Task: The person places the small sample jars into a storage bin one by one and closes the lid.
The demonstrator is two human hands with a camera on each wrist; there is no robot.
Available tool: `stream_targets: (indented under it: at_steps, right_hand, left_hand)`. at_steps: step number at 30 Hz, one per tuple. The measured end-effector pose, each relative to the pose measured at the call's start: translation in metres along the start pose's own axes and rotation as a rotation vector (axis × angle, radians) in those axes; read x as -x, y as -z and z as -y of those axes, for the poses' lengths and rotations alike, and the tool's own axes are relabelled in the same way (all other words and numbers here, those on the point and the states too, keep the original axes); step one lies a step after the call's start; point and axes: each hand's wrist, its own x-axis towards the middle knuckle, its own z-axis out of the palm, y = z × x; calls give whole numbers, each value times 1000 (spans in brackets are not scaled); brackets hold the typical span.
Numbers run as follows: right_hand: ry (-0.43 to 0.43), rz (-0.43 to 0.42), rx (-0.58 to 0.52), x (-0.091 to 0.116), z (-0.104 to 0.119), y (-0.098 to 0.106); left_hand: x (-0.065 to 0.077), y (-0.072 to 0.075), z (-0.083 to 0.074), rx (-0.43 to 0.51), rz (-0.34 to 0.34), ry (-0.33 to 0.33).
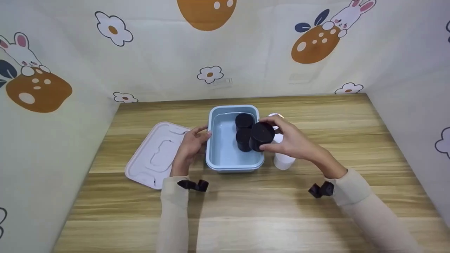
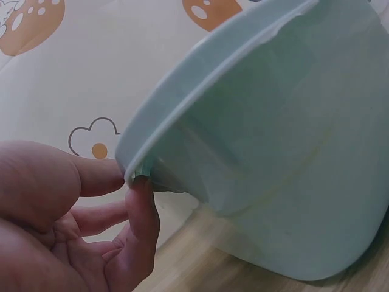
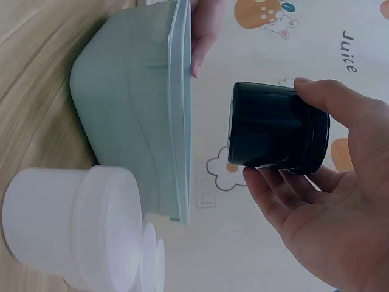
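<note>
A light blue plastic bin (image 1: 221,140) stands on the wooden table, with two black lidded jars (image 1: 244,121) along the right side of its floor. My left hand (image 1: 191,142) pinches the bin's left rim between thumb and fingers, seen close up in the left wrist view. My right hand (image 1: 290,138) grips a third black jar (image 3: 273,125) by its lid end, thumb on one side and fingers on the other. That jar is held above the bin's right rim, its lid facing up in the head view.
Several white lidded jars (image 3: 73,222) stand in a row right of the bin, partly hidden under my right hand. A pale bin lid (image 1: 160,154) lies on the table at the left, beneath my left hand. Printed cloth walls (image 1: 246,63) enclose the table's back and sides.
</note>
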Motion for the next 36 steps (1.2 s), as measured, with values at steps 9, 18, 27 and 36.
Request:
stream_targets:
  at_steps: [9, 18, 27, 36]
  right_hand:
    - [1, 85, -17, -14, 0, -22]
    - [82, 149, 163, -22, -8, -33]
    - [133, 212, 234, -28, -15, -40]
    - [129, 249, 298, -29, -19, -44]
  left_hand:
    - [-1, 1, -2, -14, -14, 9]
    - [-1, 0, -1, -28, -13, 6]
    - [-2, 0, -1, -1, -10, 14]
    - [-2, 0, -2, -15, -25, 19]
